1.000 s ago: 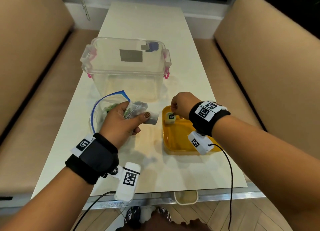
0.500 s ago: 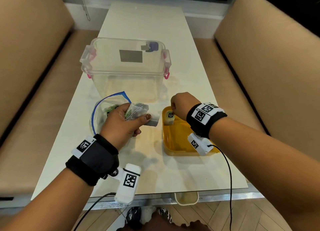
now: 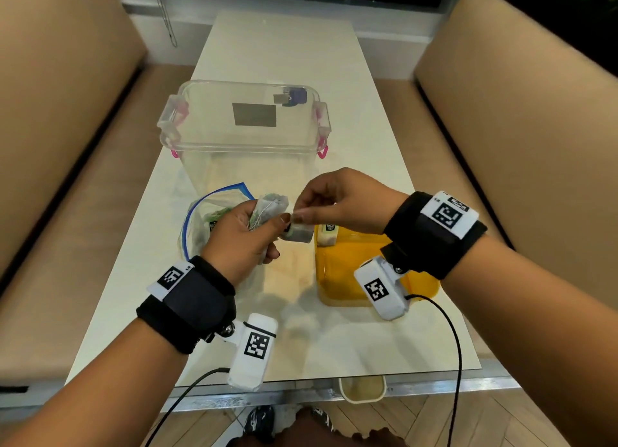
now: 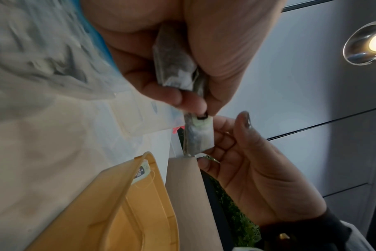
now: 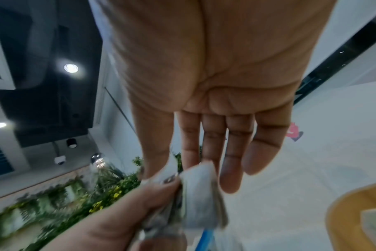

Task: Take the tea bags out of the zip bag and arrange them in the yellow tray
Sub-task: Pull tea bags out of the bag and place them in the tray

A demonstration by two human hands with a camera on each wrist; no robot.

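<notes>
My left hand (image 3: 277, 225) grips a bunch of tea bags (image 3: 271, 205) above the table, just right of the clear zip bag (image 3: 200, 219) with the blue zip edge. One tea bag (image 3: 299, 237) sticks out under my left thumb. My right hand (image 3: 301, 212) has come up to it, and its thumb and fingers pinch this tea bag (image 4: 199, 135). The yellow tray (image 3: 344, 266) lies under my right wrist. A single tea bag (image 3: 327, 235) with a dark tag stands in the tray's far left corner. Green-tagged tea bags show inside the zip bag.
A clear plastic box (image 3: 247, 165) with pink latches stands just beyond the zip bag and tray. Beige benches (image 3: 67, 145) run along both long sides of the white table (image 3: 301, 339). A small beige cup (image 3: 363, 388) sits under the table's near edge.
My right hand has let go of the tea bag in the tray's far left corner and moved up and left to the bunch. My left hand has stayed put with its tea bags.
</notes>
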